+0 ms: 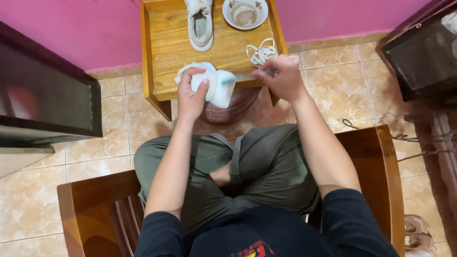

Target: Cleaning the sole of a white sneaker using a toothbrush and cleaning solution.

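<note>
- Nearest, a person sits cross-legged on a wooden chair (376, 166), in green trousers and a dark top, both arms reaching forward.
- The left hand (190, 97) is wrapped round a white shoe (214, 85), thumb on top and fingers beneath, holding it in the air just over the near edge of a small wooden surface (164, 47).
- The shoe looks light and soft-sided with a stiffer sole; the firm heel or sole seems the surest place to hold it, and it may be slippery if wet.
- The right hand (281, 76) is closed round something thin, perhaps a brush or tool; it is mostly hidden in the fist, so I cannot name it.
- Further back on the surface lie a tangle of white laces (261, 52), a second pale shoe (200, 24) cut off at the top, and a patterned bowl (245, 13) with murky contents.
- A brown rounded object under the surface is half hidden.
</note>
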